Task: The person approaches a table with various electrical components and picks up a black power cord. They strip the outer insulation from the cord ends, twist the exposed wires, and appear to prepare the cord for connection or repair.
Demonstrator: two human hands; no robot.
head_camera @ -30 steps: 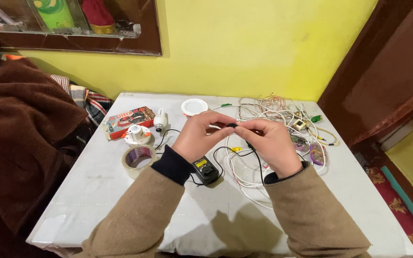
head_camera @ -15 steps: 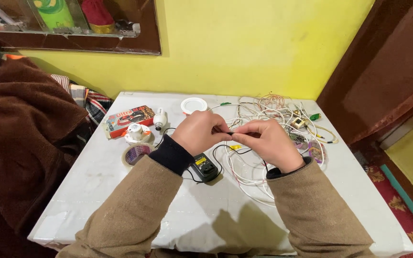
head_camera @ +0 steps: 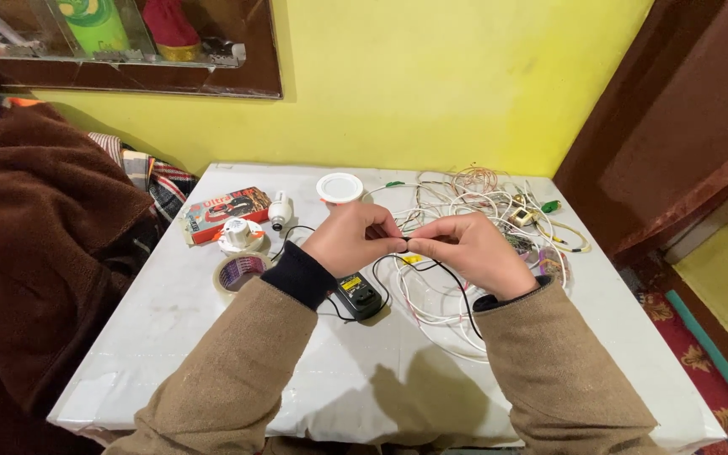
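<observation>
Your left hand (head_camera: 354, 238) and right hand (head_camera: 472, 251): fingertips meet at centre, both grips pinched closed on thin black wire (head_camera: 457, 291) held above desk (head_camera: 170, 337). Wire drops from pinch toward 6 o'clock, passing your right wrist. Under left wrist: small black box with yellow label (head_camera: 356, 295). At 9 o'clock: tape roll (head_camera: 238, 273), white round part (head_camera: 240, 235), red box (head_camera: 226, 211). At 12 o'clock: white round lamp (head_camera: 339, 187). At 3 o'clock: tangle of white wires (head_camera: 465, 206).
</observation>
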